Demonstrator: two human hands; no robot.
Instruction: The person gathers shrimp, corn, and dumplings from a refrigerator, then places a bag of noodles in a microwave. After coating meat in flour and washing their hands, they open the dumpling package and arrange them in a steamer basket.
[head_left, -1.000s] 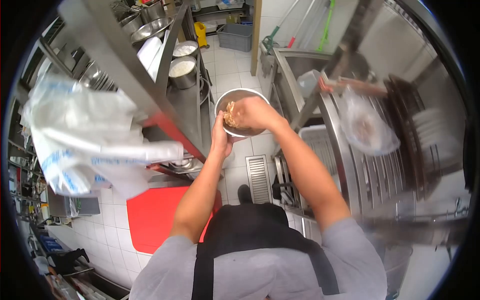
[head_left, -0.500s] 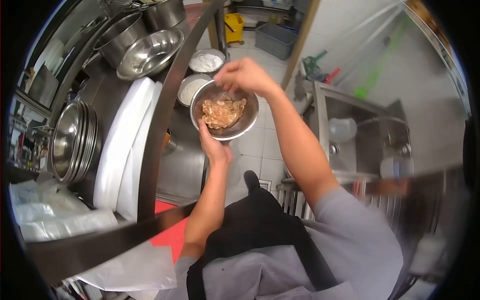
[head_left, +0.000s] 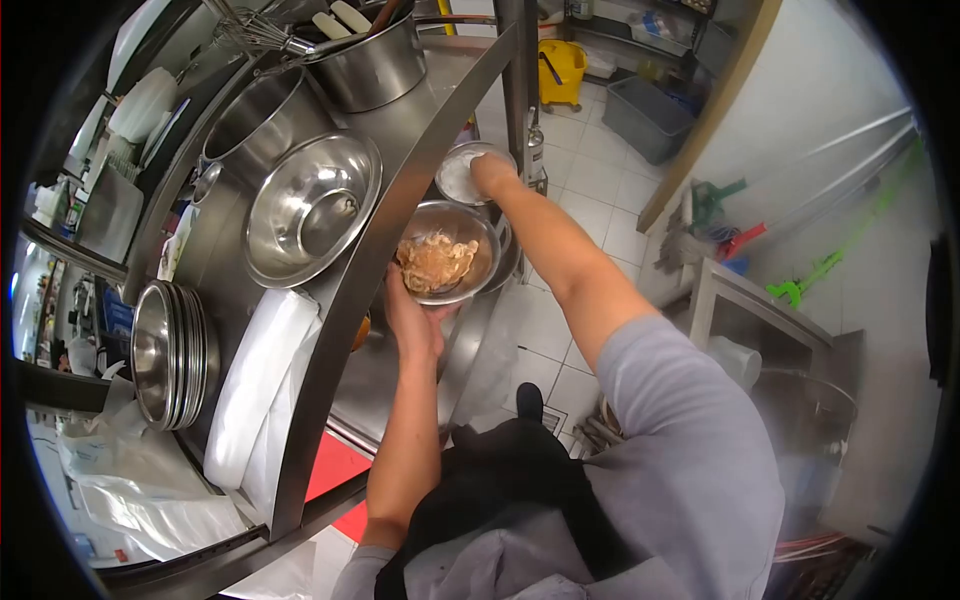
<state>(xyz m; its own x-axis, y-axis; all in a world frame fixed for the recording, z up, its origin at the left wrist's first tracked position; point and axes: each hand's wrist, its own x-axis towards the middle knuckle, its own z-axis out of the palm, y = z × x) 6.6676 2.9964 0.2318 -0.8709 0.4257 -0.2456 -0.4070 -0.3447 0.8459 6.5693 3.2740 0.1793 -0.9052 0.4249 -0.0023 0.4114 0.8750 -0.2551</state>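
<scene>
A steel bowl (head_left: 489,240) with a piece of coated, light brown food (head_left: 438,264) in it rests in my left hand (head_left: 414,325), thumb at its near left rim and fingers underneath. Beyond it, my right hand (head_left: 492,176) reaches into a smaller bowl of white powder (head_left: 457,178); its fingertips are hidden, so their grip cannot be made out. Part of another bowl (head_left: 510,256) shows behind the right side of the held bowl.
On the steel shelf at left are a wide bowl (head_left: 275,232), deep pots (head_left: 372,72), stacked bowls (head_left: 172,350) and a white wrapped bundle (head_left: 262,385). The shelf's edge (head_left: 375,215) runs beside my left hand. A sink (head_left: 765,300) stands at right.
My right hand has moved from above the held bowl forward into the powder bowl. The view has shifted, and the held bowl now covers much of the nearer small bowl.
</scene>
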